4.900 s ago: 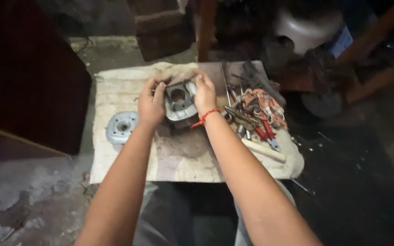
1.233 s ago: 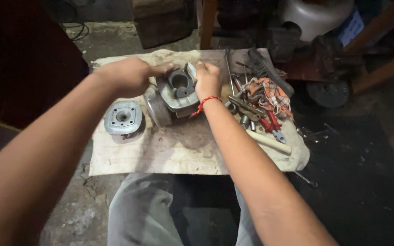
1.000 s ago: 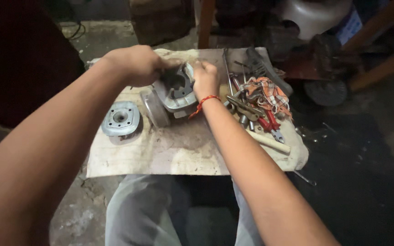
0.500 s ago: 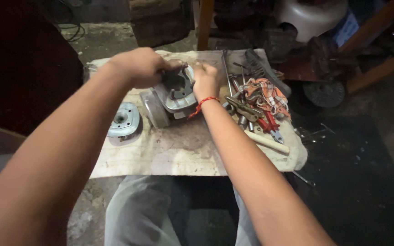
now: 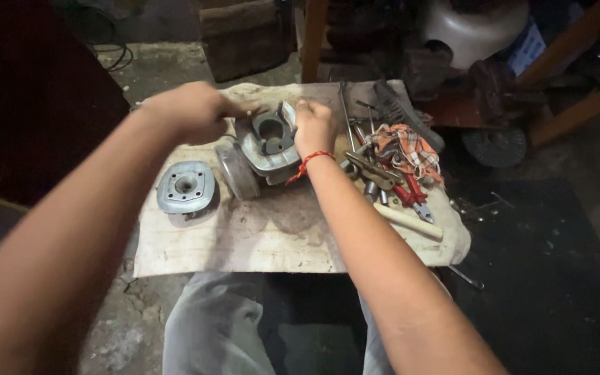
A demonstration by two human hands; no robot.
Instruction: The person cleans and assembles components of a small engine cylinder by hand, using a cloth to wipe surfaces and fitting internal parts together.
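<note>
Hands work over a grey metal engine cylinder [image 5: 267, 142] that lies tilted on a stained cloth [image 5: 258, 232] spread on the floor. From the head view, the cylinder sits near the middle of the cloth's far half, its round bore facing up and toward the camera. The right hand [image 5: 315, 127] rests against the cylinder's right side, fingers curled onto its upper edge and closed on it; a red thread bracelet [image 5: 308, 162] circles that wrist. The left hand [image 5: 192, 111] hovers at the cylinder's upper left, fingers drawn together and pointing at its top rim; whether they pinch anything cannot be told through the blur. Left of the cylinder, apart from it, a round cylinder head [image 5: 185, 187] lies flat on the cloth. On the cloth's right side lies a heap of tools: red-handled pliers [image 5: 411, 193], a wooden handle [image 5: 407, 221], and a checked rag [image 5: 404, 147] on top of them.
</note>
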